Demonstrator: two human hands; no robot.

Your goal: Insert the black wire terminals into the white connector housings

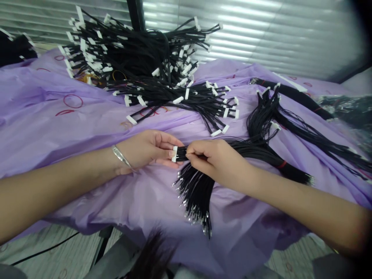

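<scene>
My left hand (154, 149), with a silver bracelet at the wrist, grips a white connector (174, 154) between thumb and fingers. Black wires (181, 153) run from the connector's right side toward my right hand (213, 157). That hand is closed in a pinch at the wires, close to the connector; what exactly sits between its fingertips is too small to make out. Below it a fanned bunch of loose black wires (197, 193) with shiny metal ends lies on the purple cloth (139, 201). More black wires pass behind my right hand.
A large heap of black cables with white connectors (139, 50) lies at the back, a smaller pile (186, 97) before it. Bundled black wires (296, 170) with a red band lie at right. Red rubber bands (73, 101) are scattered at left. The cloth's front edge hangs down.
</scene>
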